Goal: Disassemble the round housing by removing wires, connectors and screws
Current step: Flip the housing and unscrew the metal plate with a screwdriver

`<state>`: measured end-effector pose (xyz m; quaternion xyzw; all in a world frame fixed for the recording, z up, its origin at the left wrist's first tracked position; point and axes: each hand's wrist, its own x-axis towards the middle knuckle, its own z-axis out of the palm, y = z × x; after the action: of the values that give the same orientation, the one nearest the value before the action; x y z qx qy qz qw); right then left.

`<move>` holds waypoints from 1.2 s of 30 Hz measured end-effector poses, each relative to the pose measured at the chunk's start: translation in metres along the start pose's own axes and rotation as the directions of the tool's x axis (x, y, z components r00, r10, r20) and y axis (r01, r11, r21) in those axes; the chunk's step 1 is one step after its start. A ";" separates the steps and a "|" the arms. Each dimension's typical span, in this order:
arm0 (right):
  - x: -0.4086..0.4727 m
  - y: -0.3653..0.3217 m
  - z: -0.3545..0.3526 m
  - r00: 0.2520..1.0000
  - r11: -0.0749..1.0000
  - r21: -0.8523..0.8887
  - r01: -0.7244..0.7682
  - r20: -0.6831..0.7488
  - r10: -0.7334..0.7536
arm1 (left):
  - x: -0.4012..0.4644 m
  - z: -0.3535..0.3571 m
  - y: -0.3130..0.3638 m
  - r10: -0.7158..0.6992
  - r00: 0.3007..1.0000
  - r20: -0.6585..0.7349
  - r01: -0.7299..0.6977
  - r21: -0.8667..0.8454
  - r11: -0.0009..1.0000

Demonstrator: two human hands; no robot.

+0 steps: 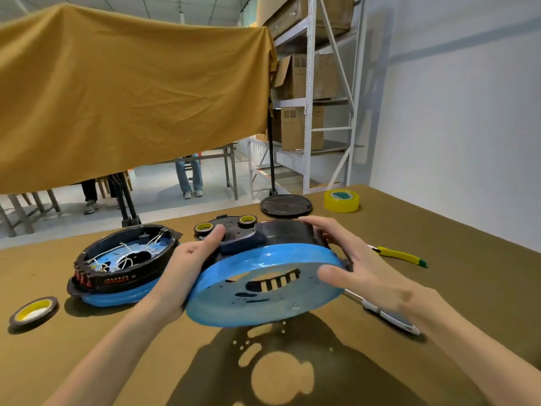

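Nearest the camera, both hands hold the round housing (263,284) up off the brown table (439,230), over its own shadow. It is tilted, its blue underside facing the viewer and its black top turned away toward 12 o'clock; a row of slots shows in the blue face. The left hand (187,265) grips the rim at 9 o'clock, thumb curled over the black upper part. The right hand (360,265) grips at 3 o'clock, thumb pressed on the blue face and fingers wrapped over the far edge.

A white-handled tool (389,316) lies under the right wrist at 4 o'clock (its kind cannot be told). At 8 o'clock lies a dark tape roll (33,312) with a yellow core.

At 10 o'clock a second open housing (123,265) rests on the table, white wires (126,257) loose inside; red writing on its side is too blurred to read. Beyond the held housing two small tape rolls (247,220) sit on a black part. A yellow-handled tool (401,254) lies at 2 o'clock. Farther off are a black round lid (286,205) and a yellow tape roll (341,200) at 1 o'clock.
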<state>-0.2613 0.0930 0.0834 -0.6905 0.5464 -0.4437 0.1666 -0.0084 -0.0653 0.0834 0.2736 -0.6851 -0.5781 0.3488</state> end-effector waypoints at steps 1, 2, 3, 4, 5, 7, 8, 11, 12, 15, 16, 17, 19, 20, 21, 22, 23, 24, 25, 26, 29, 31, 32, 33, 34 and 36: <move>0.002 -0.001 0.001 1.000 1.000 -0.003 0.012 -0.019 -0.012 | 0.002 0.000 0.005 -0.069 0.997 0.026 0.071 -0.080 0.994; 0.006 -0.002 0.002 0.998 1.000 0.007 0.013 -0.065 -0.013 | 0.005 0.000 0.008 -0.111 0.991 0.068 0.120 -0.147 0.982; 0.010 -0.003 0.004 0.992 0.999 0.036 0.003 -0.125 0.001 | 0.008 0.001 0.010 -0.144 0.985 0.095 0.160 -0.195 0.968; 0.014 -0.005 0.005 0.984 0.997 0.078 -0.017 -0.177 0.031 | 0.010 0.003 0.012 -0.161 0.980 0.115 0.184 -0.224 0.957; 0.018 -0.007 0.006 0.976 0.991 0.126 -0.046 -0.207 0.071 | 0.012 0.004 0.013 -0.171 0.978 0.118 0.196 -0.243 0.950; 0.025 -0.007 0.003 0.959 0.962 0.241 -0.130 -0.215 0.183 | 0.016 0.002 0.011 -0.189 0.979 0.076 0.202 -0.274 0.940; 0.028 -0.007 0.000 0.944 0.932 0.309 -0.189 -0.203 0.259 | 0.017 -0.001 0.008 -0.190 0.980 0.066 0.201 -0.281 0.938; 0.028 0.002 -0.007 0.866 0.756 0.513 -0.407 -0.047 0.498 | 0.013 -0.004 -0.002 -0.156 0.973 0.168 0.194 -0.237 0.952; 0.026 0.006 -0.007 0.835 0.700 0.541 -0.466 0.007 0.550 | 0.012 -0.002 -0.005 -0.151 0.971 0.187 0.188 -0.200 0.962; 0.023 0.017 -0.004 0.789 0.621 0.564 -0.544 0.091 0.608 | 0.015 0.010 -0.014 -0.183 0.978 0.103 0.192 -0.080 0.978; 0.022 0.020 -0.004 0.782 0.614 0.562 -0.554 0.099 0.615 | 0.017 0.013 -0.016 -0.204 0.978 0.054 0.207 -0.059 0.977; 0.022 0.021 -0.005 0.776 0.613 0.555 -0.563 0.100 0.622 | 0.018 0.016 -0.017 -0.216 0.976 0.018 0.217 -0.045 0.975; 0.024 0.024 -0.009 0.767 0.627 0.522 -0.578 0.084 0.637 | 0.020 0.019 -0.015 -0.195 0.981 -0.017 0.195 -0.025 0.981; 0.025 0.024 -0.012 0.773 0.651 0.497 -0.574 0.066 0.631 | 0.021 0.020 -0.014 -0.157 0.987 -0.030 0.157 -0.012 0.988; 0.027 0.025 -0.015 0.795 0.696 0.458 -0.553 0.041 0.605 | 0.021 0.020 -0.012 -0.105 0.993 -0.050 0.105 0.005 0.994; 0.029 0.025 -0.018 0.828 0.756 0.406 -0.514 0.007 0.560 | 0.022 0.020 -0.009 -0.039 0.997 -0.073 0.042 0.031 0.999; 0.030 0.023 -0.019 0.864 0.816 0.349 -0.462 -0.032 0.503 | 0.022 0.020 -0.007 0.035 0.995 -0.091 -0.029 0.060 0.998; 0.032 0.022 -0.020 0.897 0.868 0.297 -0.399 -0.073 0.437 | 0.022 0.020 -0.006 0.110 0.989 -0.100 -0.103 0.077 0.992; 0.033 0.021 -0.021 0.924 0.909 0.258 -0.328 -0.110 0.365 | 0.022 0.020 -0.004 0.180 0.978 -0.103 -0.171 0.087 0.981; 0.034 0.020 -0.021 0.946 0.941 0.223 -0.256 -0.143 0.291 | 0.022 0.019 -0.004 0.248 0.963 -0.107 -0.238 0.104 0.966; 0.032 0.023 -0.022 0.970 0.996 0.050 -0.074 -0.228 0.083 | 0.017 0.016 -0.009 0.516 0.849 -0.114 -0.473 0.273 0.838; 0.028 0.028 -0.023 0.973 0.985 -0.172 0.030 -0.220 -0.068 | 0.012 0.010 -0.022 0.711 0.703 -0.010 -0.627 0.463 0.626; 0.024 0.032 -0.021 0.976 0.953 -0.294 0.075 -0.172 -0.130 | 0.010 0.007 -0.031 0.758 0.648 0.078 -0.670 0.533 0.518; 0.020 0.037 -0.018 0.981 0.911 -0.399 0.104 -0.111 -0.160 | 0.008 0.003 -0.040 0.769 0.619 0.159 -0.686 0.586 0.431; 0.016 0.041 -0.014 0.986 0.875 -0.471 0.111 -0.060 -0.158 | 0.007 0.001 -0.049 0.761 0.613 0.212 -0.681 0.630 0.373; 0.010 0.047 -0.007 0.992 0.849 -0.520 0.095 -0.020 -0.123 | 0.004 -0.001 -0.064 0.737 0.628 0.251 -0.648 0.692 0.317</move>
<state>-0.2957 0.0697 0.0578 -0.7279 0.6096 -0.3072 -0.0650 -0.0118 -0.0804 0.0214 0.0995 -0.8825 -0.0307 0.4586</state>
